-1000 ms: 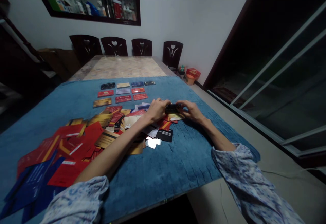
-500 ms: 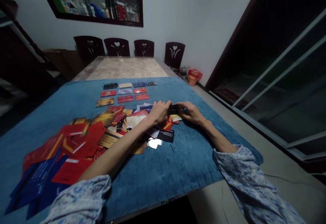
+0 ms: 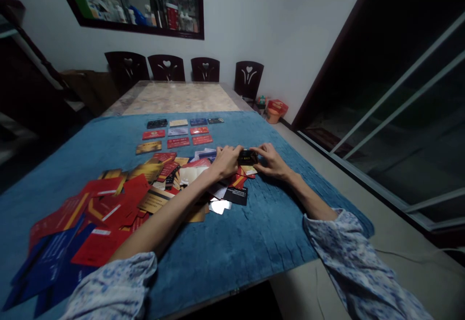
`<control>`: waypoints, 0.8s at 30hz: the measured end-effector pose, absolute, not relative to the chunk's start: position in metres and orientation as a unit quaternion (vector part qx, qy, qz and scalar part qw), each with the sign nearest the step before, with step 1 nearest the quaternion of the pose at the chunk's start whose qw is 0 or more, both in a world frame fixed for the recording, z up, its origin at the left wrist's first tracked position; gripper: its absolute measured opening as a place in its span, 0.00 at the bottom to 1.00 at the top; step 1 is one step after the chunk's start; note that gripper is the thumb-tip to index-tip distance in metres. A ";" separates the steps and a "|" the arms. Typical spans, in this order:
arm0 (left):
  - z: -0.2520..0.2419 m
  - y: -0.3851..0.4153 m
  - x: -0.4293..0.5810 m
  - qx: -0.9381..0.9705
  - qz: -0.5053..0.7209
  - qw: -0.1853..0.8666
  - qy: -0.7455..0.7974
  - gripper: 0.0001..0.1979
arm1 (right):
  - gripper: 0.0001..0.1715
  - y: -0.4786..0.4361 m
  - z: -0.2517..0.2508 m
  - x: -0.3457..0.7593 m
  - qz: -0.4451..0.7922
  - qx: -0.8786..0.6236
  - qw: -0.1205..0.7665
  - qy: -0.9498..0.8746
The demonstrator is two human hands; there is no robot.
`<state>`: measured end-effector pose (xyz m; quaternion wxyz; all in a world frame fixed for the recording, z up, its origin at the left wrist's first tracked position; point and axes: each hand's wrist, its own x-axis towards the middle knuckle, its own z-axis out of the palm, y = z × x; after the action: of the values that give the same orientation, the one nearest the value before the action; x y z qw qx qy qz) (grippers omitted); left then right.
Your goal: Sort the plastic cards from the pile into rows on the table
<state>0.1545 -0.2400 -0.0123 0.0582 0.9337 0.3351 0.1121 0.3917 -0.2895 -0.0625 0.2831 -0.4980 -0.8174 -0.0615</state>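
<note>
A black card point(image 3: 248, 157) with gold marks is held up between my two hands, over the right end of a loose card pile point(image 3: 194, 175). My left hand point(image 3: 228, 161) closes on its left edge. The fingertips and thumb of my right hand point(image 3: 272, 161) pinch its right edge; whether several cards are stacked there I cannot tell. Just below lie a yellowish card point(image 3: 249, 170) and a black card with white print point(image 3: 236, 195). My left forearm hides part of the pile.
Behind the pile, sorted cards point(image 3: 178, 142) lie in rows on the blue cloth point(image 3: 276, 232). Red and blue paper sleeves point(image 3: 98, 245) spread at the left. Dark chairs point(image 3: 167, 68) stand past the table's bare marble end point(image 3: 181, 96). A glass door is at the right.
The black card has tilted, so gold marks now show on its face. My right fingers have shifted slightly on its edge; my left hand stays nearly in place.
</note>
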 end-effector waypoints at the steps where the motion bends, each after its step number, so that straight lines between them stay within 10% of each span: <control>1: -0.012 -0.240 0.155 0.933 0.112 0.060 0.337 0.22 | 0.34 -0.289 -0.063 0.392 -0.068 -0.495 0.282 -0.819; 24: -0.004 -0.233 0.153 0.939 0.091 0.048 0.328 0.23 | 0.31 -0.287 -0.048 0.394 -0.104 -0.495 0.237 -0.829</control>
<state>0.1528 -0.2328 -0.0045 0.0480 0.9390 0.3283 0.0908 0.3935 -0.2874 -0.0476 0.2367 -0.4953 -0.8293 -0.1040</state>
